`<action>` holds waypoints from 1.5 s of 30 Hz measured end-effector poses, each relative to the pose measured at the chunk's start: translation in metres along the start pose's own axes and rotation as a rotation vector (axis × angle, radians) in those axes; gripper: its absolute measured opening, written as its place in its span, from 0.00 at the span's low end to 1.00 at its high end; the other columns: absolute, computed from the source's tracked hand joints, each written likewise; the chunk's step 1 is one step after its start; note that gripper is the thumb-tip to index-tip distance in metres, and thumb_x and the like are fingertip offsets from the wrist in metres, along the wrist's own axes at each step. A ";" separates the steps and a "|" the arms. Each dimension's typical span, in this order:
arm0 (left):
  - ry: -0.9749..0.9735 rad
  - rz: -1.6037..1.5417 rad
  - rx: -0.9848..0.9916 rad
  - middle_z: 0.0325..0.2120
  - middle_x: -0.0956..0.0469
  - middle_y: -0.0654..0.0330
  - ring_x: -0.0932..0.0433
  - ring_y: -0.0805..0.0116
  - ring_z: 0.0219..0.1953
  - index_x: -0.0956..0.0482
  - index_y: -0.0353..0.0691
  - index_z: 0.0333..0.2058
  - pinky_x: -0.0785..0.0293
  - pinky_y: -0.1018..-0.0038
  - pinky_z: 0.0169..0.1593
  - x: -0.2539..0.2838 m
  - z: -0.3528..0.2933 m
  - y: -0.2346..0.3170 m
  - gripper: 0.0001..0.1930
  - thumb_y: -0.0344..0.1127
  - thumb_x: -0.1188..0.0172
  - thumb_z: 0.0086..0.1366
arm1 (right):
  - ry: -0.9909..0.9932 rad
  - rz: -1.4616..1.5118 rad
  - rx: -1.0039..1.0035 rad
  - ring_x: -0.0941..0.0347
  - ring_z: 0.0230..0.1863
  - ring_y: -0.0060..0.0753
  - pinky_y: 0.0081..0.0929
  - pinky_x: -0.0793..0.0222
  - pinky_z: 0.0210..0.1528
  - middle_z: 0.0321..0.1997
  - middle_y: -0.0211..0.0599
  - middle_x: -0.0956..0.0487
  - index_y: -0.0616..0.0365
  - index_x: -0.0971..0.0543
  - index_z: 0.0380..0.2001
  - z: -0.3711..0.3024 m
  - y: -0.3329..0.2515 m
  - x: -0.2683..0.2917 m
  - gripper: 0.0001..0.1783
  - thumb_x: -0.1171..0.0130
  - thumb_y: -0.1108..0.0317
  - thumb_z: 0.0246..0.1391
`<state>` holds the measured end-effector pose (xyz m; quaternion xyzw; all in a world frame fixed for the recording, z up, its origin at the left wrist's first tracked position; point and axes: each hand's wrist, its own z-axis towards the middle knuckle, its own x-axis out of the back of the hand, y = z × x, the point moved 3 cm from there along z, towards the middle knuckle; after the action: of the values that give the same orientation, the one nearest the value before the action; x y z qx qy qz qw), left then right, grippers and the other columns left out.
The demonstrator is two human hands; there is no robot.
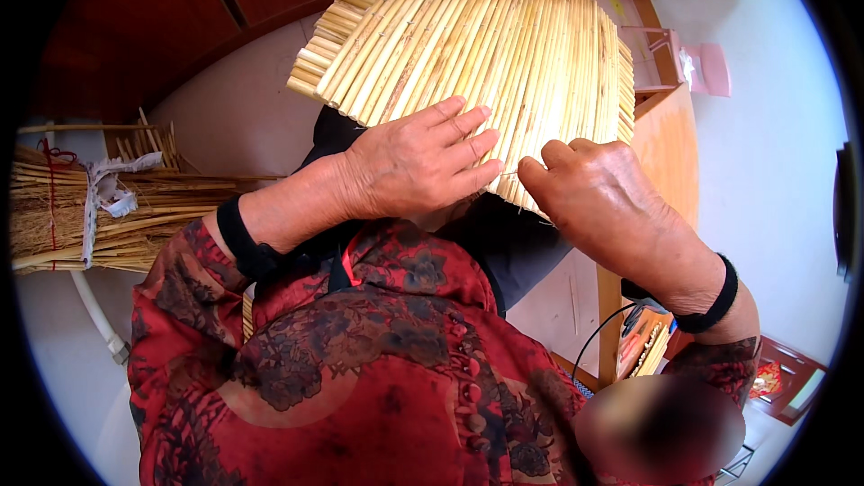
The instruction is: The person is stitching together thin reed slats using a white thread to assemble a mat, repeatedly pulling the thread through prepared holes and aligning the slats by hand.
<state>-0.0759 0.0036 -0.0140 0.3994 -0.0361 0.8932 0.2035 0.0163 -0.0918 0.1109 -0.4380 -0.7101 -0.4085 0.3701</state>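
A panel of pale yellow plant stalks [486,45], laid side by side and stitched together, rests over my lap and reaches away from me. At its left edge, ends of a second layer of stalks show underneath. My left hand [418,157] lies on the panel near its lower edge, fingers stretched out over the stalks, its thumb hidden. Just to the right, my right hand [598,193] is closed in a pinch against the near edge. A thin thread-like line shows by its fingertips, but what those fingers hold is too small to make out.
A bundle of thin dry stalks [117,211], tied with red string and a white strip, lies at the left. Dark red cabinets [135,27] stand beyond. A wooden table [670,144] is at the right, with a box of small items [648,346] below it.
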 end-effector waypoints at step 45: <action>0.024 0.057 -0.032 0.44 0.24 0.51 0.26 0.52 0.51 0.23 0.35 0.39 0.31 0.58 0.56 -0.006 -0.004 0.007 0.14 0.35 0.46 0.55 | 0.023 0.096 0.059 0.23 0.24 0.36 0.30 0.26 0.23 0.22 0.38 0.27 0.59 0.26 0.22 0.004 -0.001 -0.020 0.05 0.45 0.70 0.40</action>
<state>-0.0777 -0.0038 -0.0200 0.3840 -0.0595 0.9027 0.1847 0.0218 -0.0945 0.0913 -0.4559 -0.6955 -0.3742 0.4103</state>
